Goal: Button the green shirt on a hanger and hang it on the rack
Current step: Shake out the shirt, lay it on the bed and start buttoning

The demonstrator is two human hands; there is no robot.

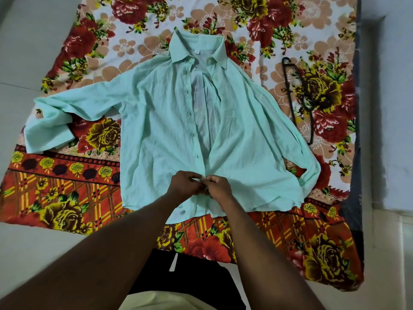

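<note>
A pale green long-sleeved shirt (161, 121) lies flat on a floral bedsheet, collar at the far end and sleeves spread out. Its front gapes open from the collar down to my hands. My left hand (184, 185) pinches the left front edge near the hem. My right hand (218, 186) pinches the right front edge against it, fingertips meeting over a button near the hem. A black hanger (299, 101) lies on the sheet to the right of the shirt, apart from it. No rack is in view.
The red, yellow and peach floral bedsheet (67, 193) covers a low mattress with a dark edge (357, 108) on the right. Pale floor (26, 41) surrounds it on the left and right. A dark garment (190, 283) shows below my arms.
</note>
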